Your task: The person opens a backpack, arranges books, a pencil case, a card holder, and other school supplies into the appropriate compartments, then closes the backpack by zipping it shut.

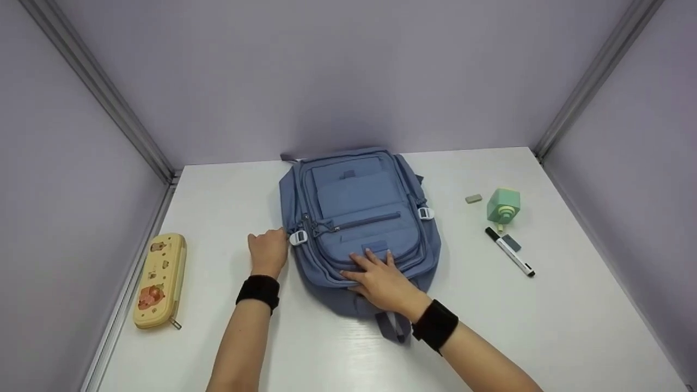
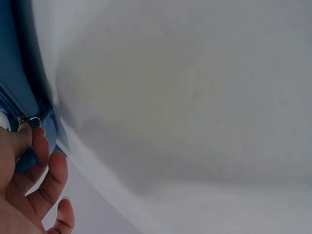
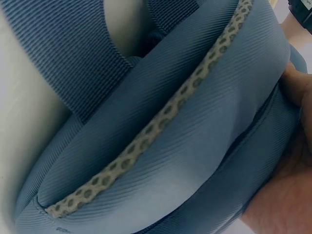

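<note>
A blue backpack (image 1: 359, 190) lies on its back on the white table (image 1: 321, 359), front pockets facing up. At its left side, beside a white buckle (image 1: 298, 238), is my left hand (image 1: 268, 251). Thumb and index finger pinch a zipper pull (image 2: 35, 120) there, its metal ring showing in the left wrist view, while the other fingers curl loosely. My right hand (image 1: 386, 286) rests with spread fingers on the lower front of the bag. In the right wrist view, a padded shoulder strap (image 3: 195, 146) with mesh edging and webbing fills the foreground.
A yellow pencil case (image 1: 161, 277) lies at the left table edge. On the right are a green cube-shaped item (image 1: 503, 206), a white marker (image 1: 514, 256), a dark grey block (image 1: 512, 243) and a small grey-green block (image 1: 474, 198). Panel walls (image 1: 348, 76) border the table.
</note>
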`<state>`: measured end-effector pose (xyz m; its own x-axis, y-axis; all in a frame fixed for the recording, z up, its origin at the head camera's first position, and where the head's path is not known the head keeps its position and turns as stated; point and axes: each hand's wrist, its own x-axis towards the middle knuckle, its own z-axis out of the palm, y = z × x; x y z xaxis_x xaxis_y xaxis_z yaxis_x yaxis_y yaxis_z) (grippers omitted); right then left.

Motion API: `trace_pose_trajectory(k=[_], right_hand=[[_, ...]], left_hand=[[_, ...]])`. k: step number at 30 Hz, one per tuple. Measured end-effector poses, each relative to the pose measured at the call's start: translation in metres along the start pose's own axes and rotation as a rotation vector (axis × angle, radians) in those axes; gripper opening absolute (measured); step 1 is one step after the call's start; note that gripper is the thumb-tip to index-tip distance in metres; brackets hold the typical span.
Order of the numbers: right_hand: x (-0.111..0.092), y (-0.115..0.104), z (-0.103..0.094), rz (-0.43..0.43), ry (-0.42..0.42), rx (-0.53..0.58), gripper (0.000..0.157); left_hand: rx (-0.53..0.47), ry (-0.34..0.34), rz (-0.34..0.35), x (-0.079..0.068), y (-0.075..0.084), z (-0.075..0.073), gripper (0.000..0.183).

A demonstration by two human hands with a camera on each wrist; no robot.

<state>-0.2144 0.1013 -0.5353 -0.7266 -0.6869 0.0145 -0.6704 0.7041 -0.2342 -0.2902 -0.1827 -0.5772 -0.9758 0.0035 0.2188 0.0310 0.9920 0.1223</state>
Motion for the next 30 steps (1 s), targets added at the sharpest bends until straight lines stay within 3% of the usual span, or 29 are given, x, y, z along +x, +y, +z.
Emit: trace_pose_trajectory(k=[10,17,21,24,30], right_hand=[[0.001,-0.005,0.006,0.013,0.012,-0.031,0.042],[-0.003,0.0,-0.001,-0.001,-0.016,0.075,0.055],[-0.006,0.01,-0.01,0.021,0.027,0.136,0.056],[-0.01,0.024,-0.016,0.057,0.088,0.102,0.057],[-0.017,0.056,-0.023,0.173,0.146,0.041,0.073]], left_hand=[[-0.057,-0.016,-0.06,0.001,0.004,-0.003,0.013],[-0.176,0.069,-0.163,0.004,0.013,-0.009,0.028],[-0.18,0.123,-0.101,0.007,0.025,-0.014,0.026],[-0.174,0.145,-0.046,0.01,0.034,-0.018,0.03],[-0.179,0.092,0.027,0.017,0.044,-0.023,0.039]])
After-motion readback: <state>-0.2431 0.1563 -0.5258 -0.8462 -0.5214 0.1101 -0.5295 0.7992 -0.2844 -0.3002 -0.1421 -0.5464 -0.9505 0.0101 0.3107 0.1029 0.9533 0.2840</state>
